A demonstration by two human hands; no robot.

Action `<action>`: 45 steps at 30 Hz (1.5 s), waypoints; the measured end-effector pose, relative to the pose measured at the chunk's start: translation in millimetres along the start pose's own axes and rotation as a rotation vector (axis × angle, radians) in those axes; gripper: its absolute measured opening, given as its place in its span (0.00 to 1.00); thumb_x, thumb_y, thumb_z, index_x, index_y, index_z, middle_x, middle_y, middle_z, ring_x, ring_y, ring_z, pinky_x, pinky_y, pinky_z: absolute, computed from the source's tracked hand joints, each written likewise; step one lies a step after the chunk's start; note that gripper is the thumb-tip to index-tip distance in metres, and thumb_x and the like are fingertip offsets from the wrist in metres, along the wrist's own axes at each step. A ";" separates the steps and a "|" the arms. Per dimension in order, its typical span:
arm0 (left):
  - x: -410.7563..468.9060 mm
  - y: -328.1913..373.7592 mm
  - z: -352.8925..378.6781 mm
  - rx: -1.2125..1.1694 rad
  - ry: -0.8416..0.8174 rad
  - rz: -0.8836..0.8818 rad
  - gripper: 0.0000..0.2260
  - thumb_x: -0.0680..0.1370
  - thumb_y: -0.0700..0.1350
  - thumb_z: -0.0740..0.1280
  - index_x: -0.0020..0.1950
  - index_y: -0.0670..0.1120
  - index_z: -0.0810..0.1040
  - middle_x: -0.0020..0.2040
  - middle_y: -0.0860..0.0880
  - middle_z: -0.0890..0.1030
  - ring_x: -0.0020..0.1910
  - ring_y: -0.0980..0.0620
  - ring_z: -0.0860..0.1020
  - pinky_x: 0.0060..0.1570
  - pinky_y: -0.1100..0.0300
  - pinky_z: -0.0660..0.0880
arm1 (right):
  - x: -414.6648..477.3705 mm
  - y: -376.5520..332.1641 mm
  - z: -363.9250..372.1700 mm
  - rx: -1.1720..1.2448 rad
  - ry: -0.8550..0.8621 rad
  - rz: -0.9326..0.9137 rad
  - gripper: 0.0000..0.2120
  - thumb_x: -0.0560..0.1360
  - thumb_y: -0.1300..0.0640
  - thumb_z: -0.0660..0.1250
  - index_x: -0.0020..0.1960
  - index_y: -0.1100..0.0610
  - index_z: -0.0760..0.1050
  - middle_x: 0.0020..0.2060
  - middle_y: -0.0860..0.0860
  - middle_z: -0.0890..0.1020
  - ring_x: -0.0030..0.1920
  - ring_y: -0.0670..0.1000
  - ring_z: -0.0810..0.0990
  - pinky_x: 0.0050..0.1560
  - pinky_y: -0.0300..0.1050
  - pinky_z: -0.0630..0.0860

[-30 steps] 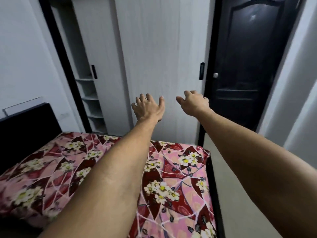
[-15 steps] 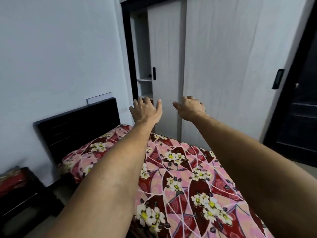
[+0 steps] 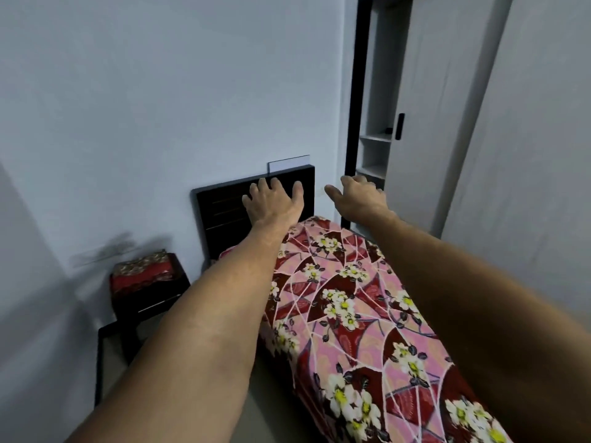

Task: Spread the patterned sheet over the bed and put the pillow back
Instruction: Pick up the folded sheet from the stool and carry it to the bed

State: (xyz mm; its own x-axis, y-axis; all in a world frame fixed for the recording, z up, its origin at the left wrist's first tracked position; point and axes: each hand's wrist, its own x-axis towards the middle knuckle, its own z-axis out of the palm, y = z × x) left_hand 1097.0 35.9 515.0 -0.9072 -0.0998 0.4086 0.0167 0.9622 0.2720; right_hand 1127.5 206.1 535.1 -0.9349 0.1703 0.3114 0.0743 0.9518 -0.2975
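Both arms swing left toward the headboard [image 3: 220, 215]; left hand [image 3: 271, 204] and right hand [image 3: 359, 198] spread, empty. Carry the pillow [image 3: 144, 271] there two-handed.

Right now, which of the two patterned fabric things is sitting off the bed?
The red-and-gold pillow, which rests on the dark side table left of the headboard. The other one, the pink floral sheet, lies spread out flat.
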 end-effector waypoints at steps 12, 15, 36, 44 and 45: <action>49.8 -94.4 28.0 0.103 0.024 -0.199 0.35 0.81 0.66 0.45 0.76 0.44 0.67 0.75 0.41 0.68 0.74 0.40 0.65 0.71 0.41 0.62 | 74.0 -74.7 73.8 0.055 -0.102 -0.190 0.29 0.82 0.35 0.51 0.74 0.54 0.68 0.72 0.58 0.71 0.71 0.62 0.70 0.70 0.64 0.65; 72.3 -106.5 34.1 0.128 0.032 -0.251 0.35 0.81 0.66 0.45 0.76 0.44 0.68 0.75 0.41 0.68 0.73 0.40 0.65 0.71 0.41 0.62 | 100.0 -89.6 84.8 0.055 -0.108 -0.227 0.31 0.82 0.35 0.51 0.75 0.54 0.66 0.73 0.58 0.70 0.72 0.61 0.68 0.70 0.63 0.64; 135.8 -195.8 25.2 0.216 0.092 -0.522 0.33 0.82 0.65 0.45 0.74 0.44 0.69 0.74 0.42 0.69 0.73 0.42 0.64 0.70 0.44 0.61 | 181.1 -203.3 152.9 0.128 -0.244 -0.536 0.27 0.83 0.39 0.51 0.72 0.57 0.69 0.71 0.59 0.70 0.70 0.62 0.69 0.70 0.62 0.62; 132.9 -269.5 9.1 0.259 0.082 -0.612 0.33 0.82 0.65 0.44 0.76 0.44 0.66 0.75 0.42 0.67 0.74 0.41 0.63 0.71 0.43 0.60 | 178.3 -280.2 186.7 0.132 -0.294 -0.604 0.29 0.83 0.38 0.49 0.75 0.56 0.66 0.73 0.58 0.69 0.71 0.61 0.68 0.70 0.61 0.62; 134.2 -280.6 7.8 0.261 0.076 -0.620 0.33 0.82 0.65 0.44 0.77 0.44 0.66 0.76 0.42 0.67 0.74 0.41 0.62 0.71 0.43 0.60 | 177.8 -291.9 189.9 0.129 -0.294 -0.615 0.29 0.83 0.38 0.49 0.75 0.55 0.66 0.73 0.58 0.69 0.71 0.61 0.68 0.69 0.61 0.62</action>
State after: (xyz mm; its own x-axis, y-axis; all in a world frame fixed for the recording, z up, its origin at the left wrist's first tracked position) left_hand 967.3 -245.5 486.7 -0.6837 -0.6618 0.3076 -0.6084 0.7497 0.2606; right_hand 873.7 -89.9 505.9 -0.8505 -0.4842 0.2055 -0.5242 0.8122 -0.2560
